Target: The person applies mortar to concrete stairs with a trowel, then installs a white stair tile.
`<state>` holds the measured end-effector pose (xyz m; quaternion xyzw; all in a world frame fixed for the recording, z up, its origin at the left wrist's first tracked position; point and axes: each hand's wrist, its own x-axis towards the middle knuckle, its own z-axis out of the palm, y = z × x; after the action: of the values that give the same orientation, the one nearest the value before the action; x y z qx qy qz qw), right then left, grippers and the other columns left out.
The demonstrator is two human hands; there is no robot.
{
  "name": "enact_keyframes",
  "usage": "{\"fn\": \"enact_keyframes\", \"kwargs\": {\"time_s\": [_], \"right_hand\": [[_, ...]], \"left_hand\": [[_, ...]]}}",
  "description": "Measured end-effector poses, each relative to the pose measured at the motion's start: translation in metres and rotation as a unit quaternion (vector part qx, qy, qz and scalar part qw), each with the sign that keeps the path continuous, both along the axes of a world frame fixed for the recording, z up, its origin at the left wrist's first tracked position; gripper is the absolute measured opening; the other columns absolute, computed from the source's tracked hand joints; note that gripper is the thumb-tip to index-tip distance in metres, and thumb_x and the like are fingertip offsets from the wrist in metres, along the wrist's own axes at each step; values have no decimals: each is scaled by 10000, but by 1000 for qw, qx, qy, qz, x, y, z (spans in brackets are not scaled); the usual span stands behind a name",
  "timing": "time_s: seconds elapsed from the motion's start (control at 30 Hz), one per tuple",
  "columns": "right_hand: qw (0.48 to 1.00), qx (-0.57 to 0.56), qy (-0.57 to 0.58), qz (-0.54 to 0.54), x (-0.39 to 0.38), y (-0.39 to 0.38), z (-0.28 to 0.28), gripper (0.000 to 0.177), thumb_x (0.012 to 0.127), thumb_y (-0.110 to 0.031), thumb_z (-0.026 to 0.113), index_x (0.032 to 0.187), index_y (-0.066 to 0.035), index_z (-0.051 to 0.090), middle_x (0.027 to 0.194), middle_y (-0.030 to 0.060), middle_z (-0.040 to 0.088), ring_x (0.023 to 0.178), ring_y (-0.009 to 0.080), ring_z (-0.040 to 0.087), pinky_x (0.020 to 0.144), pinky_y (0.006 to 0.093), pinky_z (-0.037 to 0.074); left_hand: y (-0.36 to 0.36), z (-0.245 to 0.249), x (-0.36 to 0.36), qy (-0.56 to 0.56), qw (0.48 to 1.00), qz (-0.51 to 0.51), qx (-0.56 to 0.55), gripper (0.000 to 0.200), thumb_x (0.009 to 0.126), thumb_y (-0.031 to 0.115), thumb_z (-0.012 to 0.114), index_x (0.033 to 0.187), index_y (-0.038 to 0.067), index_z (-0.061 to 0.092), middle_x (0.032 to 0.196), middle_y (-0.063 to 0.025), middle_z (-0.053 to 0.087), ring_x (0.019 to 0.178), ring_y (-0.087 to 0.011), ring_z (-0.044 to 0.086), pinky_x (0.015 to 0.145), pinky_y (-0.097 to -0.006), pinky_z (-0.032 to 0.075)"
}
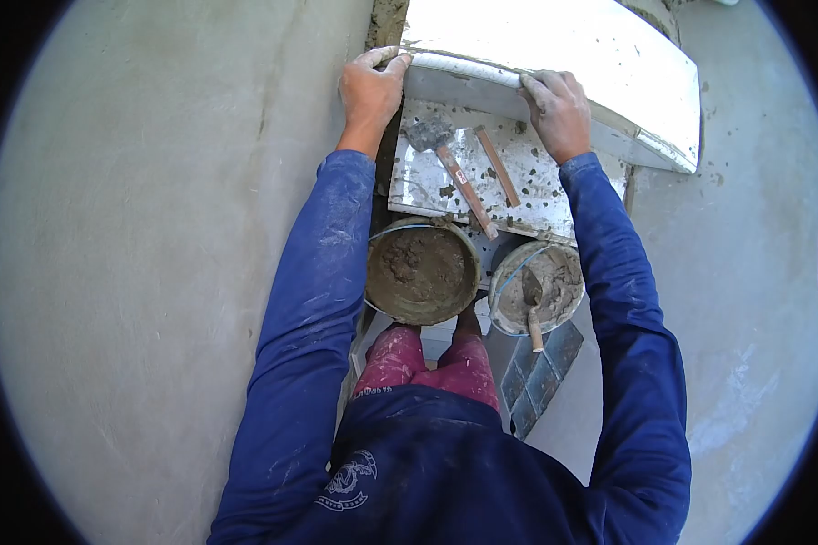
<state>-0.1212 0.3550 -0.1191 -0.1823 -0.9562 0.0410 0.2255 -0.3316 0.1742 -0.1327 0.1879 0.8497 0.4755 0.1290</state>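
Observation:
A glossy white slab [554,32] lies at the top of the head view, its front edge facing me. My left hand [373,86] has its fingers closed on the left end of that edge. Farther right, my right hand [559,109] grips the same edge, with fingers curled over it. Both hands are smeared with mortar. On the lower white step [541,177] between my arms lie a mortar-crusted mallet [459,177] with a wooden handle and a short wooden strip [498,168]. The slab's underside is hidden.
Closer to my body stand a bucket of brown mortar [423,272] and a bucket of grey mortar [559,282] with a trowel [533,300] in it. Plastered walls rise at left [154,227] and right [736,300]. Dark tiles [543,372] show below the right bucket.

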Motion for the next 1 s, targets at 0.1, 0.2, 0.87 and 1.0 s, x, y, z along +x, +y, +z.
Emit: {"fn": "enact_keyframes", "kwargs": {"time_s": [0.1,0.2,0.87,1.0], "right_hand": [[1000,0,2,-11,-2,-1,2,174,871,-207,683,998,-105,746,943,17,643,952,227,568,854,372,473],[1000,-2,9,-6,0,0,-2,177,862,-189,686,1003,-102,746,943,20,640,950,229,566,859,372,471],[1000,-14,3,-19,4,1,-10,249,836,-91,662,1072,-110,739,969,29,624,974,235,559,869,384,455],[1000,-13,-5,-14,6,3,-7,265,830,-82,667,1084,-108,735,972,34,620,983,238,556,879,390,449]], "left_hand": [[-1,-2,-1,-1,1000,4,3,328,816,274,757,1037,31,761,1051,-184,732,998,-310,695,918,-369,512],[0,-5,-1,22,1000,0,3,336,822,278,769,1046,27,760,1028,-161,744,965,-249,696,894,-344,514],[0,-7,-3,19,1000,2,3,355,813,271,783,1073,32,757,1024,-146,750,948,-211,700,876,-318,519],[1,1,-1,1,1000,5,3,360,811,261,784,1093,41,752,1032,-139,750,952,-205,698,875,-317,521]]}}
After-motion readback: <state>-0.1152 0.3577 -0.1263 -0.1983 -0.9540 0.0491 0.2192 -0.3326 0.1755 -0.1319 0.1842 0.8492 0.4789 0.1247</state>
